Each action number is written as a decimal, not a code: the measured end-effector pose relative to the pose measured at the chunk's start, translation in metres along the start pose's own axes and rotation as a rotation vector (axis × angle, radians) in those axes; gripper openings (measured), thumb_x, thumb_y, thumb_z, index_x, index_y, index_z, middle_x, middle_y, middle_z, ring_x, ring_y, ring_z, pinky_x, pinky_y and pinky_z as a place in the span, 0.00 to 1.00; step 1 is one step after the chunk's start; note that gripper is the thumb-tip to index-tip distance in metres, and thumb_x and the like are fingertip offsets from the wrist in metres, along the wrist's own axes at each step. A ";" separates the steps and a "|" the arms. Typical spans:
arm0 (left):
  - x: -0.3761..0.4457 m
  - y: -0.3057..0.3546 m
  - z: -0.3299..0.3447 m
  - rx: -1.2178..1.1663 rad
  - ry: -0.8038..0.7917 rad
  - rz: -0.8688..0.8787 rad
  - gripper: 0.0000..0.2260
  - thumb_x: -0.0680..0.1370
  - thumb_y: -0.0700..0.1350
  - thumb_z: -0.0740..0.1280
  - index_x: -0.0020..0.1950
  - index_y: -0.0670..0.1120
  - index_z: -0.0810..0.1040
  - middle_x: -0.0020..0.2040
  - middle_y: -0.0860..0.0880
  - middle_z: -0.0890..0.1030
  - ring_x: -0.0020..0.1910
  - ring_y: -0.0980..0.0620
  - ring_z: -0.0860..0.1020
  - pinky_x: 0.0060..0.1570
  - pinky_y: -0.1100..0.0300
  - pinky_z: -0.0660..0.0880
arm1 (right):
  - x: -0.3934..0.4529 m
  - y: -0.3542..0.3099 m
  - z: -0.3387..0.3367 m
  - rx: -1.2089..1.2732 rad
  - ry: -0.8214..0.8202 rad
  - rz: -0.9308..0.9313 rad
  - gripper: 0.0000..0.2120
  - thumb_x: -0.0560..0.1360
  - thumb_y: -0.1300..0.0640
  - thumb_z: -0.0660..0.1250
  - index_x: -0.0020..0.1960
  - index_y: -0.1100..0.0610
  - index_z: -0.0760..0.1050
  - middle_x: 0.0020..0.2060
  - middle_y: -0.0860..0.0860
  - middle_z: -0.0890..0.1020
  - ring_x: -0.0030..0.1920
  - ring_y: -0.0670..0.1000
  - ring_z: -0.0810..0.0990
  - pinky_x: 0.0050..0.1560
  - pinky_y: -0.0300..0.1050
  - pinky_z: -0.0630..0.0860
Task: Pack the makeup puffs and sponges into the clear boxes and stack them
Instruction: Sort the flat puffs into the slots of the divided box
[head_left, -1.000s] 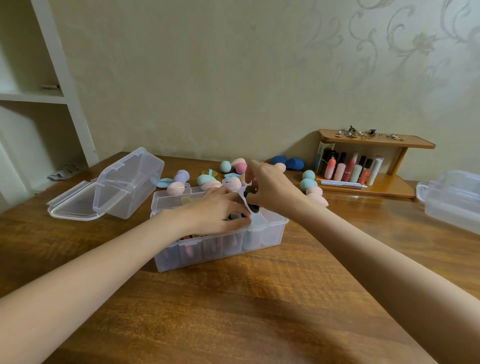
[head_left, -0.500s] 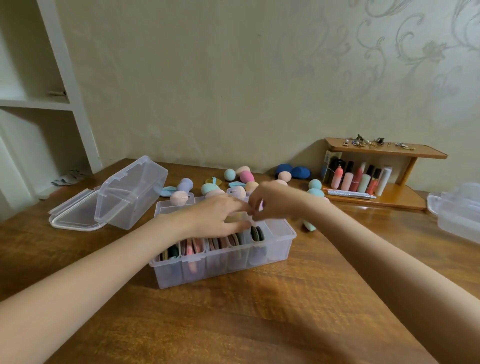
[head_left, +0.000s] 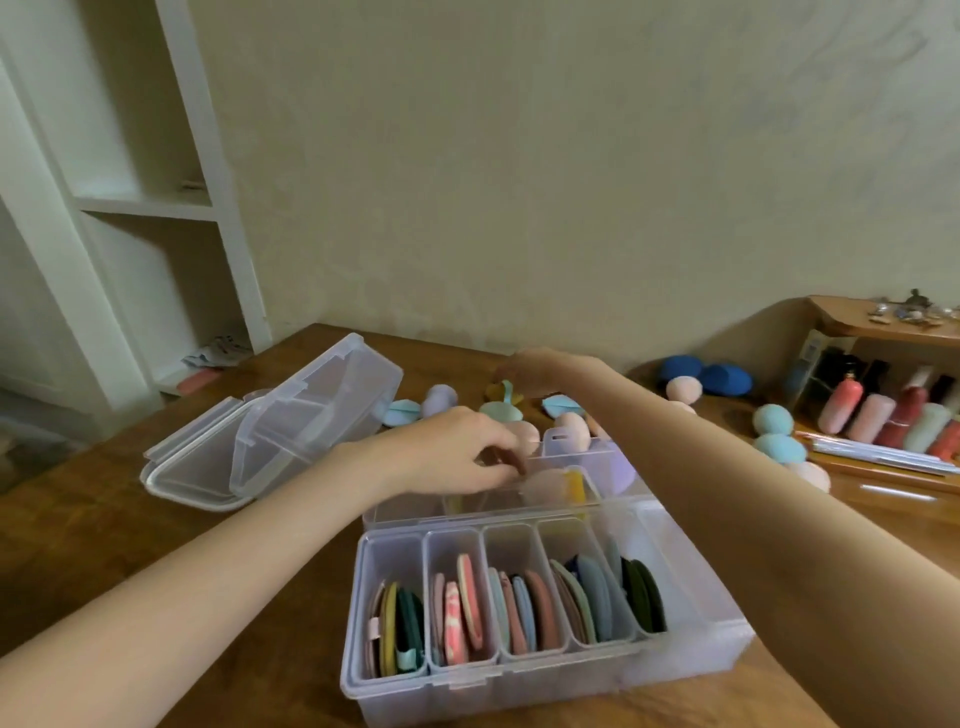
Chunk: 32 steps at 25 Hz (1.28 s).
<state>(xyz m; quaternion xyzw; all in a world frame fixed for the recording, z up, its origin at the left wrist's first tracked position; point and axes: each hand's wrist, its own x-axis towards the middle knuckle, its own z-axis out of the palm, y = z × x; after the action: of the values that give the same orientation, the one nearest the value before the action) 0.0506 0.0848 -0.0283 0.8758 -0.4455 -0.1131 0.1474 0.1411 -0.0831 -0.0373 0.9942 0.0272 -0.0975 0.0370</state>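
Over the far row of the clear box, the left hand pinches a brown puff while the right hand, its grip unreadable, reaches among loose sponges on the worktop, where its forearm risks nudging the box.

Bare desk lies open left of the divided clear box. Behind it, the open-lidded second box blocks the left rear; loose sponges and the cosmetics rack crowd the right rear.
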 end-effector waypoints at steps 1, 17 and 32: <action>0.002 -0.003 0.001 -0.002 0.009 -0.002 0.11 0.79 0.46 0.61 0.60 0.50 0.78 0.51 0.55 0.76 0.44 0.63 0.74 0.43 0.75 0.67 | 0.006 -0.002 0.004 -0.043 -0.018 0.012 0.19 0.80 0.61 0.54 0.70 0.54 0.69 0.66 0.55 0.73 0.64 0.58 0.73 0.60 0.46 0.71; -0.011 0.055 0.015 -0.111 0.122 0.156 0.11 0.78 0.45 0.63 0.59 0.52 0.79 0.56 0.56 0.80 0.54 0.62 0.75 0.58 0.64 0.71 | -0.186 0.039 -0.020 0.837 0.463 0.190 0.04 0.69 0.65 0.69 0.41 0.59 0.75 0.37 0.57 0.80 0.33 0.51 0.78 0.40 0.45 0.79; -0.032 0.084 0.040 0.221 0.104 0.126 0.09 0.77 0.50 0.61 0.52 0.48 0.78 0.52 0.47 0.76 0.56 0.49 0.71 0.57 0.47 0.71 | -0.242 0.009 0.017 0.363 -0.073 0.175 0.15 0.75 0.56 0.67 0.58 0.62 0.76 0.49 0.57 0.82 0.36 0.47 0.76 0.38 0.36 0.73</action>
<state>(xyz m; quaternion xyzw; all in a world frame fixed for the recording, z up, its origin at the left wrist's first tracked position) -0.0439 0.0574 -0.0333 0.8617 -0.5011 -0.0081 0.0799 -0.0985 -0.1050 -0.0062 0.9789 -0.0788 -0.1333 -0.1333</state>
